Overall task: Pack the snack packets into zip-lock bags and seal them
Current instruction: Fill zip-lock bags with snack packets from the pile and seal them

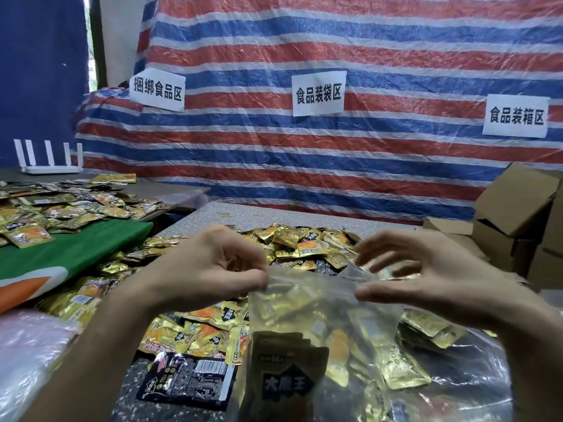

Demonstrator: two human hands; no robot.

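Plainly the heap of snack packets (304,248) just beyond your hands is large, so most of the packing is left. Below your hands sits one zip-lock bag (320,318), well filled with gold packets (its mouth looks unsealed between your hands). Your left hand (210,266) pinches the rim's left end with curled fingers; your right hand (426,269) is spread wide, thumb touching the rim. Sealing looks next.

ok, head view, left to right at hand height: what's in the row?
green cloth → left hand → zip-lock bag → right hand → cardboard boxes
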